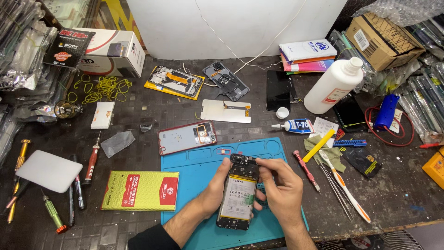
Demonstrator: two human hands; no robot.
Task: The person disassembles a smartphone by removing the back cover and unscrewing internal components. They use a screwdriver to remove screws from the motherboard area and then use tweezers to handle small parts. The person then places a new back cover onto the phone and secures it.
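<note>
An opened phone point(238, 193) with its back removed, its white battery and circuit board exposed, is held over a blue work mat point(194, 166). My left hand point(213, 190) grips the phone's left edge from beneath. My right hand point(280, 185) rests against the phone's right side, with thumb and forefinger pinched at the top of the board near the camera area. Whether a small part sits between those fingertips is too small to tell.
A red-framed phone back point(187, 137), a white screen panel point(226, 111) and two more opened phones point(175, 82) lie beyond the mat. Several screwdrivers point(91, 159) and a green box point(140, 190) lie left. A white bottle point(334, 85), glue tube point(296, 125), toothbrush point(344, 185) and tweezers point(332, 185) lie right.
</note>
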